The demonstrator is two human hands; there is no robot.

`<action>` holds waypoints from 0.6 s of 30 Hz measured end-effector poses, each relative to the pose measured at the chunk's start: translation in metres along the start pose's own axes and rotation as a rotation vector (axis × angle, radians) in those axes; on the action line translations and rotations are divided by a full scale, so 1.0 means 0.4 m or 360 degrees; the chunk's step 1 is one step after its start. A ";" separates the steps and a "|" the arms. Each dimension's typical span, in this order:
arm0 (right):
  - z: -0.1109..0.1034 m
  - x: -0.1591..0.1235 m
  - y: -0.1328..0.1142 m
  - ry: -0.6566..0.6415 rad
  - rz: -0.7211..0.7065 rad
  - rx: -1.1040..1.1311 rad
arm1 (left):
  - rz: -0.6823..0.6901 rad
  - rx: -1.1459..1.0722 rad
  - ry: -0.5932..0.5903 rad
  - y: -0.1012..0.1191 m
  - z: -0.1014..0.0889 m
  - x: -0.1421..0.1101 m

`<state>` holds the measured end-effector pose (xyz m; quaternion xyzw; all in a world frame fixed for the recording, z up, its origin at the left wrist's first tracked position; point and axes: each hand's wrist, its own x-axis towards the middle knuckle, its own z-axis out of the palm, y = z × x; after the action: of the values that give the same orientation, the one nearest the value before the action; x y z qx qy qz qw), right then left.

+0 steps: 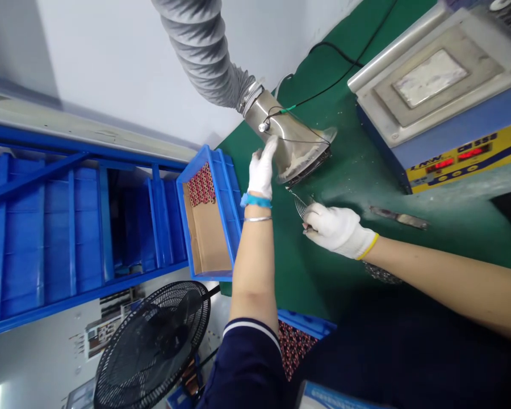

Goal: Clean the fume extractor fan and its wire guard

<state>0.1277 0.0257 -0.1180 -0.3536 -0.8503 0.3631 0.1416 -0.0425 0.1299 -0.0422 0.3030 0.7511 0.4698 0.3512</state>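
My left hand (262, 168), in a white glove with a blue wrist strap and a thin bracelet, reaches up and rests its fingers against the metal hood (289, 139) at the end of a grey ribbed exhaust hose (200, 51). My right hand (336, 227), also in a white glove, is closed on a thin metal tool that looks like tweezers (300, 203) just below the hood's mouth. Both hands hover over the green bench mat (357, 176).
A blue bin (225, 193) with a cardboard liner and red-tipped parts sits left of the mat. A solder pot machine (443, 96) with a yellow panel stands at right, a flat metal blade (398, 217) before it. Blue racks lie left, a black fan (153, 346) below.
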 end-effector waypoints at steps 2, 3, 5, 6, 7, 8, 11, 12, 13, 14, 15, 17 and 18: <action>-0.003 0.001 -0.013 0.0001 0.0065 0.0012 | -0.0154 -0.0016 0.0091 -0.049 -0.039 -0.081; -0.003 0.000 -0.019 0.0011 0.0096 0.0023 | -0.0242 -0.0082 0.0089 -0.082 -0.055 -0.126; -0.002 -0.005 -0.028 0.0025 0.0135 0.0091 | -0.0412 -0.0350 -0.0104 -0.159 -0.072 -0.209; 0.001 -0.010 -0.029 0.0025 0.0137 0.0154 | -0.0443 -0.0502 -0.0251 -0.197 -0.075 -0.243; 0.004 -0.018 -0.026 0.0023 0.0117 0.0232 | -0.0435 -0.0640 -0.0383 -0.231 -0.076 -0.270; 0.009 -0.027 -0.021 0.0025 0.0083 0.0312 | -0.0416 -0.0754 -0.0490 -0.261 -0.075 -0.289; 0.018 -0.060 0.007 0.0073 -0.0013 0.0474 | -0.0399 -0.0950 -0.0700 -0.313 -0.072 -0.318; 0.018 -0.070 0.016 0.0093 -0.0038 0.0501 | -0.0423 -0.0958 -0.0715 -0.320 -0.069 -0.323; 0.015 -0.078 0.025 0.0099 -0.0052 0.0523 | -0.0456 -0.0935 -0.0690 -0.324 -0.065 -0.328; 0.011 -0.086 0.032 0.0097 -0.0058 0.0546 | -0.0488 -0.0895 -0.0626 -0.326 -0.058 -0.334; 0.006 -0.094 0.040 0.0095 -0.0056 0.0569 | -0.0509 -0.0854 -0.0528 -0.325 -0.048 -0.340; -0.004 -0.117 0.059 0.0146 -0.0049 0.0570 | -0.0560 -0.0845 -0.0347 -0.319 -0.021 -0.354; -0.006 -0.136 0.074 0.0194 -0.0078 0.0537 | -0.0587 -0.0890 -0.0289 -0.314 -0.007 -0.359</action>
<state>0.1822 0.0032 -0.1367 -0.3253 -0.7755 0.4750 0.2590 0.0212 -0.0314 -0.1216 0.0948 0.6012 0.5571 0.5649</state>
